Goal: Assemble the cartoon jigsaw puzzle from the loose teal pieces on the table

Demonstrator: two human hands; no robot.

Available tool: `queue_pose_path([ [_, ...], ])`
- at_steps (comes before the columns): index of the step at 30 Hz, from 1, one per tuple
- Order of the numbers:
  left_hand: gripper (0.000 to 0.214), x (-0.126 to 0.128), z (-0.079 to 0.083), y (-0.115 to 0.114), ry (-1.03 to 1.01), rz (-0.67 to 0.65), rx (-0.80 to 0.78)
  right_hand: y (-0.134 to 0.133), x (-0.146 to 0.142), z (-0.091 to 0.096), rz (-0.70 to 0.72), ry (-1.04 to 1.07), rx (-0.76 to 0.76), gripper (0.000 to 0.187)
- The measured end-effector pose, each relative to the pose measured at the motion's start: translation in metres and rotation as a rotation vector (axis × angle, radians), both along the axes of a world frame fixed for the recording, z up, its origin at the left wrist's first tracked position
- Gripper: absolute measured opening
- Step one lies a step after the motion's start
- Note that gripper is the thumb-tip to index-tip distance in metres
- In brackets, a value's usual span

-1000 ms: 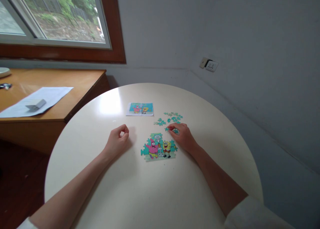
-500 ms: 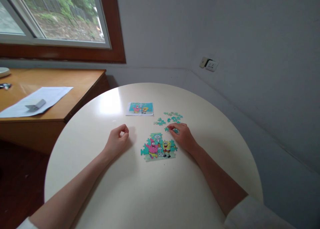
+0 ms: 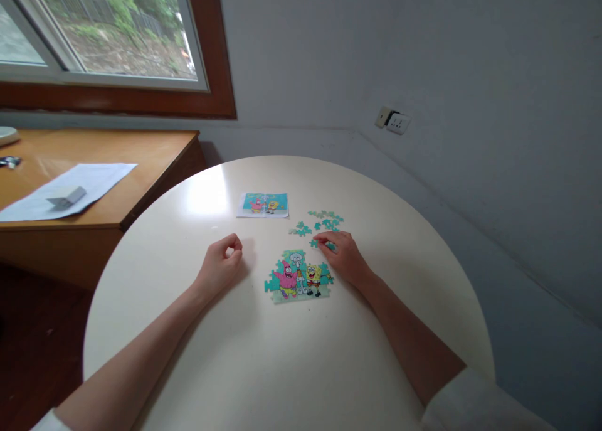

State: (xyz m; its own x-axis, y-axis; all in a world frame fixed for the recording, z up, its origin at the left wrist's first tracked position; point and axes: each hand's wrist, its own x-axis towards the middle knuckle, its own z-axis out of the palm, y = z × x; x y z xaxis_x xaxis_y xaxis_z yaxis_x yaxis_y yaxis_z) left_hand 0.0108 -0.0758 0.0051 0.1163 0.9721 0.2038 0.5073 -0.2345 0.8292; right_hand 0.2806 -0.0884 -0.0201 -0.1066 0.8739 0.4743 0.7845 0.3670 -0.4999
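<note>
Left hand [image 3: 220,265] rests on the round table [image 3: 263,368], curled into a loose fist with thumb meeting forefinger; whether it encloses anything cannot be told. Right hand [image 3: 344,256] lies palm down, fingers bent, their tips on a teal piece [image 3: 329,246] at the near edge of the loose pieces [image 3: 325,220]; whether it grips that piece cannot be told. Part-built puzzle [image 3: 298,276] lies between the hands, just beside the right. Reference picture [image 3: 263,205] lies beyond it.

A paper sheet [image 3: 89,179] lies on a wooden desk [image 3: 157,148] below a window [image 3: 108,36].
</note>
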Motion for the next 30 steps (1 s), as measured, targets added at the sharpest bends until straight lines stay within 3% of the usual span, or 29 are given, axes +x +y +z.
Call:
queue_pose_path([
  [30,0.007,0.0008,-0.0006,0.0005,0.012,0.009,-0.008,0.0015,0.0021,-0.0033,0.031,-0.020,0.014,0.015],
])
